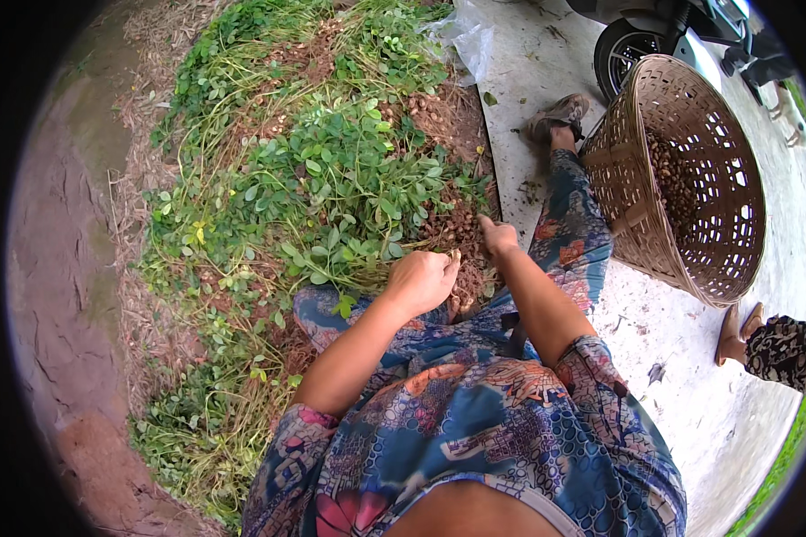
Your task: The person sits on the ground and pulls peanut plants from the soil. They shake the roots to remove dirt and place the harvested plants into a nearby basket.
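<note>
My left hand (422, 280) is curled shut at the root end of a leafy peanut plant (349, 258), its pale stems running out to the left. A light peanut pod or root bit (455, 258) shows at its fingertips. Just to the right, my right hand (500, 237) reaches to a clump of soil-covered peanut pods (458, 225). Its thumb points forward, and the other fingers are mostly hidden, so whether it grips anything does not show. Both hands are low, above my lap, close but apart.
A woven bamboo basket (611, 161) with peanuts (673, 181) inside leans open toward me by my right leg. Uprooted peanut plants (255, 194) cover the left. Beyond are clear plastic (467, 40), a two-wheeler's wheel (624, 57), a white animal (791, 117) and another person's foot (731, 335).
</note>
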Motion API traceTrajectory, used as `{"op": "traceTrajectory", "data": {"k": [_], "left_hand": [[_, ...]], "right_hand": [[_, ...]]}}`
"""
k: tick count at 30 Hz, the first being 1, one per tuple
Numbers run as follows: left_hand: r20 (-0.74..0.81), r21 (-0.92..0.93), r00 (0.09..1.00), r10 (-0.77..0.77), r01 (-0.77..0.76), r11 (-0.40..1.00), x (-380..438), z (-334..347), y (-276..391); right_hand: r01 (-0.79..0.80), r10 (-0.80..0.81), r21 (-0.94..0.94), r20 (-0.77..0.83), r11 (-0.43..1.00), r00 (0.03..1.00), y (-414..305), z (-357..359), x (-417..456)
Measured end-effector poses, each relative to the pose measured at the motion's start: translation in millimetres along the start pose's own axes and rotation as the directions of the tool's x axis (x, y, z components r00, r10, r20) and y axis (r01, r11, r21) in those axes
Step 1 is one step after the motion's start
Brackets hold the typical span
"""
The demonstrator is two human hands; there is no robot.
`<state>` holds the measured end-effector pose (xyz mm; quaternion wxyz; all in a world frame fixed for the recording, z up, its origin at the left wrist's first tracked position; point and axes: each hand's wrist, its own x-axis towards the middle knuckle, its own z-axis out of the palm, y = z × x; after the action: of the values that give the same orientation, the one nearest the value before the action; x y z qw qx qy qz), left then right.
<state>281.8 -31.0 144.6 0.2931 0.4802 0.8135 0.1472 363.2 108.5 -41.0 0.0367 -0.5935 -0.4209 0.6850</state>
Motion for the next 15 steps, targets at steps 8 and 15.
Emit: {"op": "traceTrajectory", "data": {"k": [8, 15], "left_hand": [[0.18, -0.781, 0.98, 0.088, 0.088, 0.618, 0.4, -21.7, -28.1], [0.285, -0.554, 0.957, 0.049, 0.123, 0.824, 4.5, -11.6, -36.6]], "right_hand": [[-0.247, -0.194, 0.469, 0.709, 0.848, 0.678, -44.2, -45.9, -57.7], [0.442, -0.399, 0.14, 0.717, 0.886, 0.571, -71.7, -11.9, -117.0]]}}
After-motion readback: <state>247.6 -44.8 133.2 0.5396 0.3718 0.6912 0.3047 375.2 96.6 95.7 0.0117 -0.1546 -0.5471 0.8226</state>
